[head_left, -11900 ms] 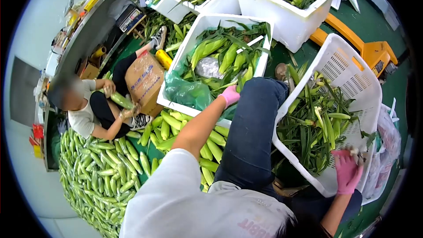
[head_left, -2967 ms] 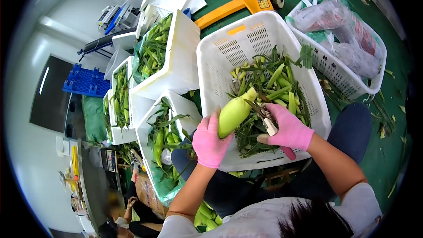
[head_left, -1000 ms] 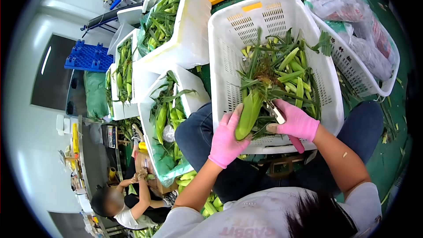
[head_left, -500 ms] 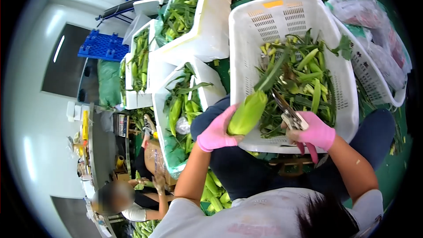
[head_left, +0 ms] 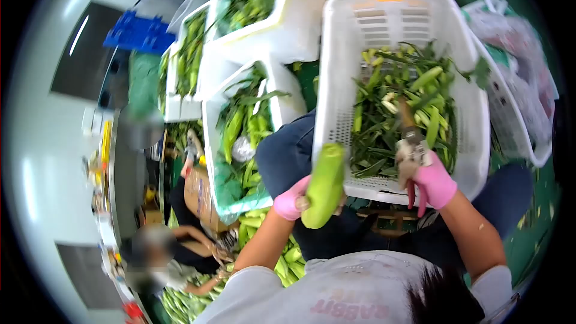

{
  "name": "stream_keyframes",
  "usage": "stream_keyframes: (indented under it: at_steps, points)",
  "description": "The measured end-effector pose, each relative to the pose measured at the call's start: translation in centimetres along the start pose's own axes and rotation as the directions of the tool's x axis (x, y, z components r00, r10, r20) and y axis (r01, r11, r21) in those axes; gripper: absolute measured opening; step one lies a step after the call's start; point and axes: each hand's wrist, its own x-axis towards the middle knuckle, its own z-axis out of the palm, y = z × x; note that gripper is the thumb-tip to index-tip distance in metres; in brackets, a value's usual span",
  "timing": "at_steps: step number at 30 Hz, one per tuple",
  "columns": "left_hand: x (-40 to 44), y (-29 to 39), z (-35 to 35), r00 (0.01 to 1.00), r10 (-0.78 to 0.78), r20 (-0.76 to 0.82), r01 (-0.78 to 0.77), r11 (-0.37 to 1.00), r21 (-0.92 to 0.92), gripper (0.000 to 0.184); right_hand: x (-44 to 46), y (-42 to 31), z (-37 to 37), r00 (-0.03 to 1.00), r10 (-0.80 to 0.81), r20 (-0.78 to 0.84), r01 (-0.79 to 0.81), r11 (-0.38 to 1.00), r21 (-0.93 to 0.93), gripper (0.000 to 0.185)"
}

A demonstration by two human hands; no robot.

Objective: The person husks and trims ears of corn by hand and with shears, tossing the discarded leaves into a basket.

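My left hand (head_left: 292,199), in a pink glove, grips a green corn ear (head_left: 325,189) with its husk on and a trimmed top end. The ear is upright, just left of the near rim of the white slotted basket (head_left: 403,194). In my right hand (head_left: 433,181), gloved in pink too, are pruning shears (head_left: 413,144) with reddish handles, their blades pointing into the basket. Cut leaves and stalk pieces (head_left: 384,126) lie inside it. The shears are somewhat blurred.
Left of my knee stands a foam box (head_left: 282,93) of unpeeled corn; more foam boxes are behind. Loose ears (head_left: 292,258) lie beside my leg. Another person (head_left: 192,246) sits at lower left by a carton (head_left: 201,195). A basket with plastic bags (head_left: 504,105) stands right.
The long leaf at the ear's top is gone. My left hand has brought the ear down and left, off the basket, and turned it more upright. The view has shifted slightly.
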Motion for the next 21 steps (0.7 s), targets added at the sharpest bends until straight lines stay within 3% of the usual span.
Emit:
stream_keyframes:
  at_steps: [1,2,4,6,7,8,9,11,13,14,15,17,18,19,20,21]
  points:
    - [-2.7,-0.2,-0.7,0.988,0.120,-0.101,-0.116,0.992,0.045,0.105,1.9,1.3,-0.9,0.996,0.041,-0.078,-0.034,0.996,0.084,0.027]
    - [-6.3,-0.4,-2.1,0.957,0.192,-0.218,-0.181,0.981,0.073,0.101,2.7,4.4,-2.7,0.985,-0.174,0.011,0.146,0.854,0.499,0.046]
    - [-14.6,-1.7,-3.1,0.776,0.250,-0.580,-0.257,0.964,0.072,0.105,2.8,5.1,-5.6,0.998,-0.016,-0.067,0.053,0.800,0.598,0.047]
    - [-23.9,-5.8,-6.2,0.522,0.247,-0.816,-0.228,0.963,0.146,0.089,2.3,2.9,-4.3,0.975,0.161,-0.152,-0.034,0.787,0.616,0.036]
    - [-27.3,-7.5,-6.4,0.253,0.261,-0.931,-0.057,0.965,0.255,0.078,2.6,3.4,-4.8,0.974,0.178,-0.144,-0.058,0.801,0.596,0.036]
    - [-32.1,-11.4,-9.1,0.160,0.304,-0.939,0.230,0.913,0.335,0.073,2.7,3.3,-4.8,0.992,0.122,-0.027,-0.086,0.828,0.554,0.037]
    - [-33.7,-12.3,-7.8,0.051,0.241,-0.969,0.487,0.841,0.235,0.071,2.3,2.1,-2.6,0.990,0.132,-0.048,-0.090,0.857,0.508,0.038]
    - [-38.5,-17.4,-9.0,-0.019,0.232,-0.972,0.856,0.506,0.105,0.062,2.4,1.4,-0.3,0.983,0.162,-0.087,-0.104,0.877,0.469,0.041]
    - [-39.8,-19.7,-11.7,-0.140,0.252,-0.957,0.858,0.513,0.010,0.054,3.9,2.5,-1.5,0.988,0.150,0.029,-0.144,0.860,0.490,0.047]
    - [-39.6,-19.7,-13.4,-0.182,0.266,-0.947,0.859,0.512,-0.022,0.050,4.1,2.4,-0.9,0.974,0.226,-0.008,-0.186,0.822,0.538,0.050]
    - [-37.8,-18.4,-15.5,-0.159,0.534,-0.830,0.812,0.549,0.197,0.039,4.7,3.2,-1.9,0.978,0.198,0.071,-0.204,0.817,0.540,0.050]
    - [-30.2,-9.3,-17.2,-0.073,0.814,-0.576,0.633,0.484,0.604,0.028,4.8,3.3,-1.4,0.977,0.209,0.050,-0.203,0.826,0.526,0.050]
    - [-25.8,-5.0,-18.1,-0.110,0.768,-0.631,0.376,0.620,0.689,0.025,5.1,3.8,-1.9,0.983,0.174,0.066,-0.183,0.850,0.494,0.050]
    - [-22.6,-1.9,-20.7,-0.035,0.718,-0.695,0.270,0.676,0.686,0.023,5.4,4.1,-2.2,0.985,0.166,0.055,-0.172,0.872,0.458,0.048]
    - [-18.4,0.7,-23.2,-0.038,0.692,-0.721,0.180,0.715,0.676,0.025,5.7,4.4,-2.5,0.984,0.177,0.025,-0.168,0.873,0.457,0.048]
    - [-14.9,2.0,-27.1,0.003,0.697,-0.717,0.292,0.685,0.667,0.031,5.8,4.4,-2.7,0.983,0.186,-0.009,-0.161,0.874,0.458,0.048]
